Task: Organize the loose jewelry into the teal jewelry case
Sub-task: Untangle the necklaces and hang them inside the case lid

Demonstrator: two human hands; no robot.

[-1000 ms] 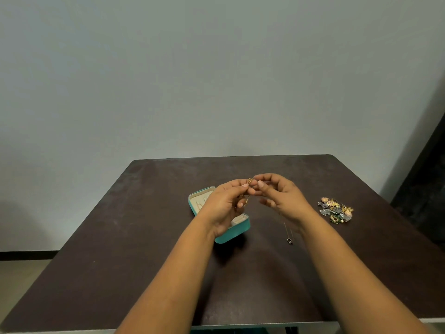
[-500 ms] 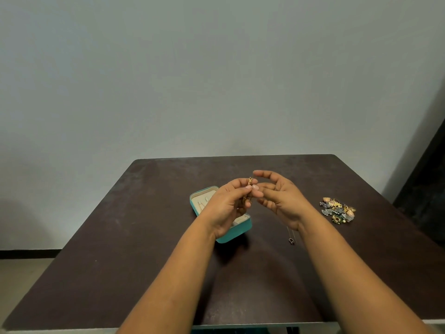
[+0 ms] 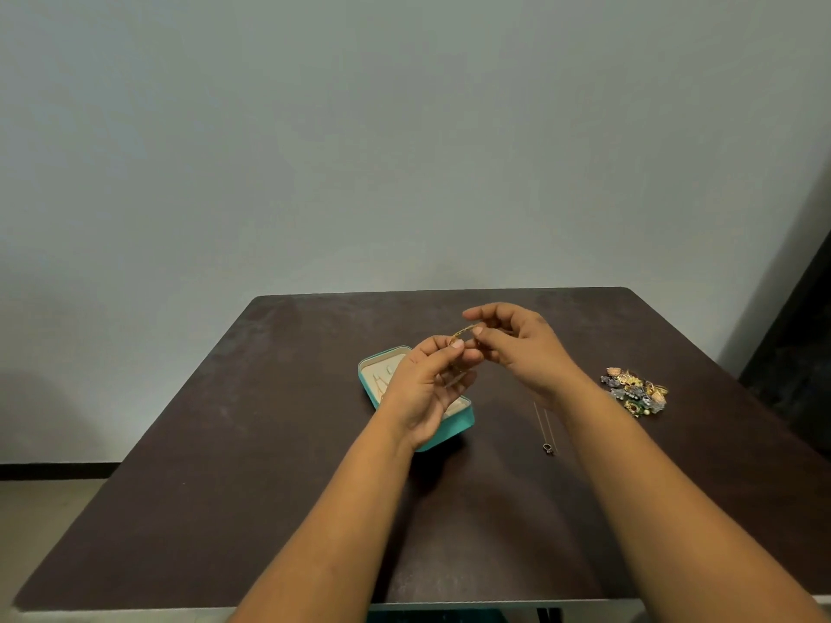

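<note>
The teal jewelry case (image 3: 456, 427) lies open near the table's middle, its cream lining partly hidden behind my left hand (image 3: 427, 388). A thin gold chain (image 3: 463, 332) stretches between both hands above the case. My left hand pinches one end between thumb and forefinger. My right hand (image 3: 517, 348) pinches the other end, its forefinger raised. A pile of loose jewelry (image 3: 635, 389) sits on the table to the right. A fine necklace with a small pendant (image 3: 547, 447) lies between the case and the pile.
The dark brown table (image 3: 270, 487) stands against a pale grey wall. A dark vertical surface (image 3: 800, 344) borders the right side. Floor and a dark skirting strip show at the lower left.
My hands have drawn slightly apart, and the gold chain now spans the gap between them. My right hand rose a little.
</note>
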